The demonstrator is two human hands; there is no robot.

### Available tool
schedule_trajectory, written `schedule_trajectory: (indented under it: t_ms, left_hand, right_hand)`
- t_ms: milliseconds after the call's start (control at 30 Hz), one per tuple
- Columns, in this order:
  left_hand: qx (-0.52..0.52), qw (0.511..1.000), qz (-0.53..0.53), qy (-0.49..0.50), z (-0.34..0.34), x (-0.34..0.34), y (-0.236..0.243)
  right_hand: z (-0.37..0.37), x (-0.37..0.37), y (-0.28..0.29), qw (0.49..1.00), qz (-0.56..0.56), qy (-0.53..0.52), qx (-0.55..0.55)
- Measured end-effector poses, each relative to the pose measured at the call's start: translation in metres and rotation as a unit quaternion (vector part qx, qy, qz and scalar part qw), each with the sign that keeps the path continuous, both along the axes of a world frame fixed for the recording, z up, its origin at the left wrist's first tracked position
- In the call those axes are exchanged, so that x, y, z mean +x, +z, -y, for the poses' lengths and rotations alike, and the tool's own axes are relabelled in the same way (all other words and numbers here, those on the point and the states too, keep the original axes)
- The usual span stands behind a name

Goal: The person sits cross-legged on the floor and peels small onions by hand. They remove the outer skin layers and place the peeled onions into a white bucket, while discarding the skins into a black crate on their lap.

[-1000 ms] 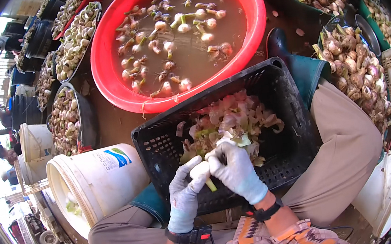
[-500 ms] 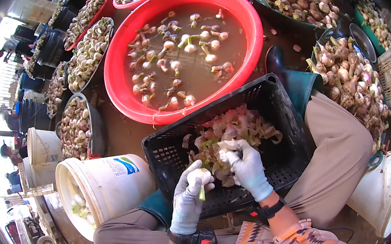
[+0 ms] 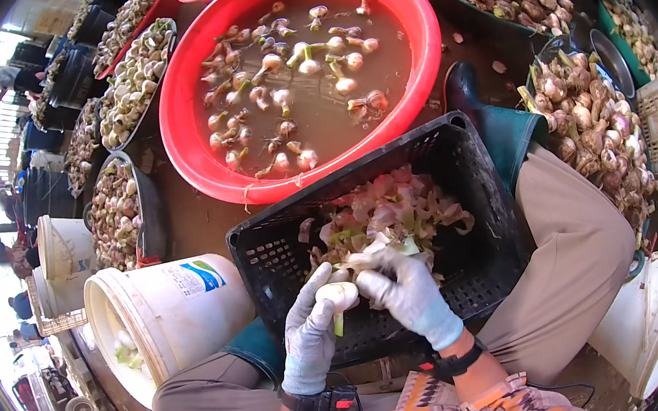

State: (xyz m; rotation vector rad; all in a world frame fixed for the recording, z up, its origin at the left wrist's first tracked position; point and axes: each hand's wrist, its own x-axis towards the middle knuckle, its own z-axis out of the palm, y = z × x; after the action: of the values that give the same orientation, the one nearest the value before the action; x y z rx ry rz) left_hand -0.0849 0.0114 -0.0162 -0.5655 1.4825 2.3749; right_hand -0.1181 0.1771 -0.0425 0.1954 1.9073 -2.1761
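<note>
My left hand [image 3: 308, 326], in a pale grey-white glove, is closed around a white peeled garlic bulb [image 3: 337, 295] whose short green stem points down. Close to the bulb's right side is my right hand [image 3: 408, 290], gloved the same way, fingers bent and pinched together. A pale, greenish flap of garlic skin [image 3: 400, 245] shows at its fingers. Both hands are above the near side of a black plastic crate [image 3: 469, 291], which holds a heap of loose pinkish garlic skins [image 3: 406, 201].
Beyond the crate stands a red tub [image 3: 430, 56] of murky water with floating garlic bulbs. A white bucket [image 3: 196, 318] lies tilted at left, with peeled bulbs inside. Heaped unpeeled garlic [image 3: 591, 123] stands at right, above another white bucket [image 3: 651, 323]. My bent knees flank the crate.
My right hand has moved left and slightly down, up to the bulb. The left hand still holds the bulb, now turned slightly. The surroundings have shifted a little in view.
</note>
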Motion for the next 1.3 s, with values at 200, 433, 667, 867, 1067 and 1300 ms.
schedule_trajectory:
  t_ms: [200, 433, 667, 867, 1067, 1300]
  left_hand:
    - [0.031, 0.999, 0.011, -0.010, -0.010, 0.001, 0.002]
    - [0.183, 0.982, -0.023, 0.037, 0.009, -0.001, 0.006]
    - [-0.078, 0.995, 0.034, 0.052, 0.007, 0.000, 0.023]
    - [-0.244, 0.970, 0.001, -0.006, -0.009, 0.003, 0.005]
    - [0.084, 0.977, 0.153, 0.119, 0.002, -0.006, 0.001]
    - [-0.067, 0.983, 0.111, 0.129, -0.004, -0.002, 0.001]
  right_hand:
    - [0.016, 0.005, -0.017, 0.995, 0.067, -0.047, 0.051]
    - [0.003, 0.009, 0.001, 0.997, -0.003, -0.024, 0.071]
    - [0.010, 0.015, 0.040, 0.994, -0.021, 0.109, -0.015]
    - [0.024, 0.011, 0.006, 0.991, -0.020, 0.061, 0.116]
    - [0.006, 0.012, 0.011, 0.997, -0.053, 0.053, -0.020]
    - [0.033, 0.025, 0.028, 0.934, -0.230, 0.039, 0.272]
